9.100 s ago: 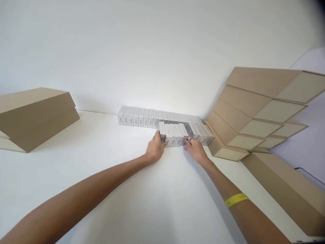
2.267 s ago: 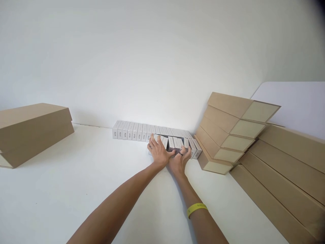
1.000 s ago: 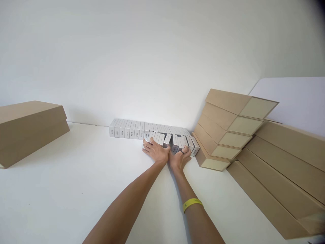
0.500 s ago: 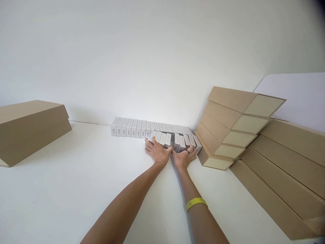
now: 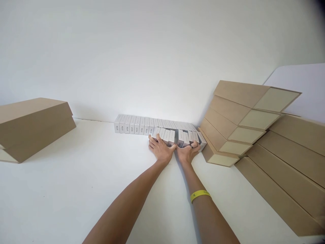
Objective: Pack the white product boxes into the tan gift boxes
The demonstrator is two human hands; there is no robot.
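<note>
Several small white boxes (image 5: 134, 124) with dark print on their ends stand side by side in a long row against the wall. In front of the row's right part, my left hand (image 5: 162, 150) spans a short group of similar white boxes (image 5: 166, 135), fingers at its left end and thumb at its right. My right hand (image 5: 186, 155) is curled around another group of white boxes (image 5: 186, 137), which sit unevenly. A narrow gap separates the two groups, and my thumbs nearly meet below it. One more white box (image 5: 202, 141) leans at the far right, beside the brown stack.
Brown cardboard boxes (image 5: 230, 125) with pale ends are stacked just right of my right hand. More long brown boxes (image 5: 286, 173) lie farther right. At the left stand other brown boxes (image 5: 43, 125). A white wall (image 5: 157, 57) rises behind the white table (image 5: 76, 189).
The whole view has shifted slightly, so things appear a little farther right and higher. Both hands stay on their groups of white boxes, with little visible movement against them.
</note>
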